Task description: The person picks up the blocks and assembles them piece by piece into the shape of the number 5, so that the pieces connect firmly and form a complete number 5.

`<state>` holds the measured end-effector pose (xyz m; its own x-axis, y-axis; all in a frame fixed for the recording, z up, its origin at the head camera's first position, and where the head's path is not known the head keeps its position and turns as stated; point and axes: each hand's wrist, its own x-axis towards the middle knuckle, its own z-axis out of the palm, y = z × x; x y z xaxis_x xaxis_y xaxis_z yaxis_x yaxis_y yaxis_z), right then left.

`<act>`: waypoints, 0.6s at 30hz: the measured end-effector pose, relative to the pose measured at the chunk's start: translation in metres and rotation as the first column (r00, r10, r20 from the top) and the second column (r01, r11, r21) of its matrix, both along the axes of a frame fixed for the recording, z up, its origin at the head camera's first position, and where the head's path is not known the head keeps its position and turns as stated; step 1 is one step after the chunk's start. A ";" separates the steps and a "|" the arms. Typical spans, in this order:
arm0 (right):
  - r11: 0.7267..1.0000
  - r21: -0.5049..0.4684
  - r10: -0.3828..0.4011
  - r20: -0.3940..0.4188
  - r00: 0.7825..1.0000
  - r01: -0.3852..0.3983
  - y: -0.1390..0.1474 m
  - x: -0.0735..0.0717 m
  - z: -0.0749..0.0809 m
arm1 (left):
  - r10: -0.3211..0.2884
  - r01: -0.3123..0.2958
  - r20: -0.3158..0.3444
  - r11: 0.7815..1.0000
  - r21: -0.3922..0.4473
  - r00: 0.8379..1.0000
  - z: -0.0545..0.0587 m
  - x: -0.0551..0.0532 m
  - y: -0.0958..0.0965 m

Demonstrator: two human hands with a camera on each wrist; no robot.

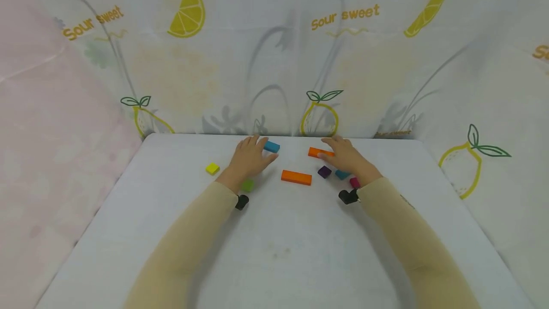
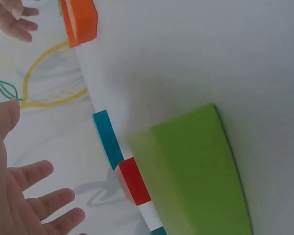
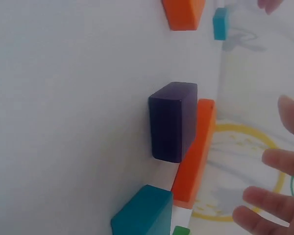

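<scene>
My left hand (image 1: 250, 156) is spread over the far part of the white table, close beside a blue block (image 1: 272, 147). Under its wrist lies a light green block (image 2: 191, 171), large in the left wrist view, with a red block (image 2: 133, 181) behind it. My right hand (image 1: 344, 155) overlaps the right end of a long orange block (image 1: 316, 152) near the back edge. Its fingers (image 3: 277, 159) appear apart and loosely bent in the right wrist view, with nothing between them. A dark purple block (image 3: 172, 122) and a teal block (image 3: 146, 213) sit below that hand.
Another long orange block (image 1: 296, 178) lies between the hands. To the left is a yellow block (image 1: 212, 169); a magenta block (image 1: 354, 182) is by the right wrist. A printed cloth (image 1: 274, 61) hangs behind the table's back edge. A green block (image 3: 181, 230) shows partly in the right wrist view.
</scene>
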<state>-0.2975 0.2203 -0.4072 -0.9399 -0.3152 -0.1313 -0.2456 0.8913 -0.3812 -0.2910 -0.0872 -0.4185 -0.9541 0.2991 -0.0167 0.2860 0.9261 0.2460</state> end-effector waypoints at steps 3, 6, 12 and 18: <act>1.000 -0.014 -0.013 0.004 1.000 0.013 -0.003 -0.005 -0.002 | 0.010 -0.010 -0.022 1.000 0.013 1.000 -0.002 -0.007 0.002; 0.998 -0.036 -0.048 0.014 0.999 0.048 -0.005 -0.009 -0.003 | 0.030 -0.028 -0.033 0.999 0.045 0.999 -0.005 -0.014 0.005; 0.986 -0.123 -0.108 0.045 0.993 0.113 -0.008 -0.016 -0.006 | 0.084 -0.081 -0.023 0.989 0.126 0.996 -0.013 -0.023 0.012; 0.964 -0.165 -0.195 0.083 0.977 0.206 -0.009 -0.026 -0.010 | 0.139 -0.137 0.001 0.973 0.184 0.990 -0.021 -0.031 0.019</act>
